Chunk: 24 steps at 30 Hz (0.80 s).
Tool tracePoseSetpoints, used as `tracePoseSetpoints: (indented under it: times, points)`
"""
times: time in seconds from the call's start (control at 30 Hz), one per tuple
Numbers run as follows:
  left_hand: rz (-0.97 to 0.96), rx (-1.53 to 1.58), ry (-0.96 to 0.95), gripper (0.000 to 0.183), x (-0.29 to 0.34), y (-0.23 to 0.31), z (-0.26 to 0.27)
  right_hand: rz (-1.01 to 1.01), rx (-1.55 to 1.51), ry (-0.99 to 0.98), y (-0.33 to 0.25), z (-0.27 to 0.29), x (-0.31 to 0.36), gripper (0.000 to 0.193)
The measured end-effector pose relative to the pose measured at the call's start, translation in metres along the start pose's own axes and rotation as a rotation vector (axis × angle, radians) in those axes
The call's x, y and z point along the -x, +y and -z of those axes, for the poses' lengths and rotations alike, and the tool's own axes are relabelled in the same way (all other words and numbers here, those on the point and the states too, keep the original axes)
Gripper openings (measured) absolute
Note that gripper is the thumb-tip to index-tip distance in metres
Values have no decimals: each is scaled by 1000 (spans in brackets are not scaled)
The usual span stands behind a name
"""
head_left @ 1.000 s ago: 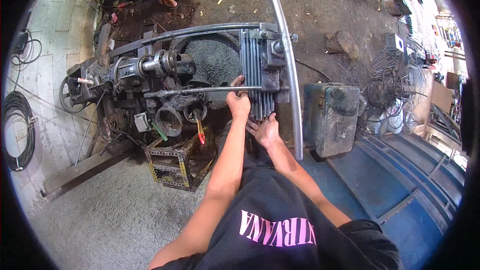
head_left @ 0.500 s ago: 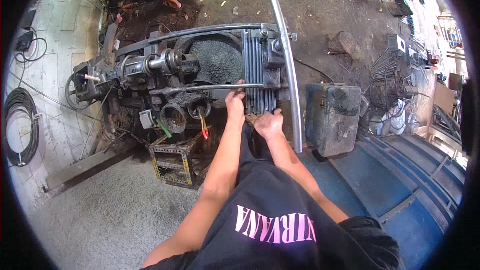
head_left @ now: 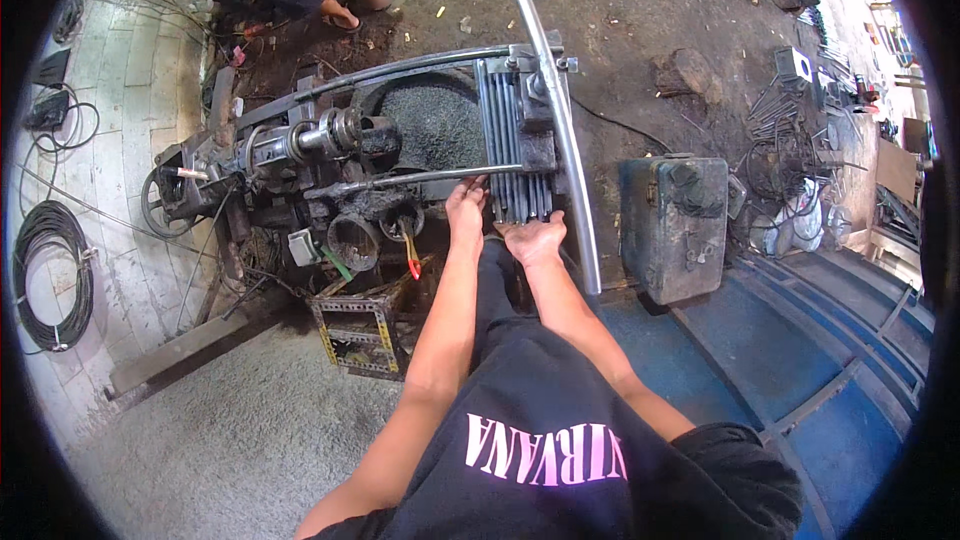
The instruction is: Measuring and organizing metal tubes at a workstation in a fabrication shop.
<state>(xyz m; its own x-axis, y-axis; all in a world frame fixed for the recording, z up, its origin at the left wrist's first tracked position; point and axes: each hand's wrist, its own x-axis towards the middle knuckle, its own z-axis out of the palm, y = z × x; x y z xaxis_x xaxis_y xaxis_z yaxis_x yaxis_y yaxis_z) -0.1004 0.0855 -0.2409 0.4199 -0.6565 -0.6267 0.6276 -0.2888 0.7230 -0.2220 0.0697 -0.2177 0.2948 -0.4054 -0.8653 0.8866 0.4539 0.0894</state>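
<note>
A row of several grey metal rods (head_left: 507, 130) lies side by side across the right end of a machine frame, passing under its near guide bar (head_left: 440, 176). My left hand (head_left: 467, 212) is closed at the left side of the rods' near ends, its fingertips partly hidden by them. Palm up, my right hand (head_left: 535, 240) cups the near ends from below, with its thumb raised at their right side and its fingers hidden underneath. A long, shiny metal tube (head_left: 556, 100) slants past the rods on the right.
Grey granules fill a round pan (head_left: 370, 90) left of the rods. A worn metal box (head_left: 675, 230) stands at right, beside blue panels (head_left: 790, 340). A slotted metal stand (head_left: 357, 335) is below the machine; coiled cable (head_left: 52, 275) lies far left. Another person's foot (head_left: 340, 14) shows at top.
The view has shifted slightly. Both my hands stay at the near ends of the rods, which look a little more fanned out there.
</note>
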Motion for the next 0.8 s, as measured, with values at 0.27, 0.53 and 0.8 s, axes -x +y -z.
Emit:
tracePoseSetpoints:
  times: [0.27,0.53,0.8]
  points:
    - [-1,-170,30,39,14,8,-2,57,140,34,-11,19,8,81]
    - [131,-369,78,32,43,15,14,-13,324,112,-22,30,5,79]
    - [-200,-679,-283,36,130,89,-10,-95,949,97,-34,38,60,63]
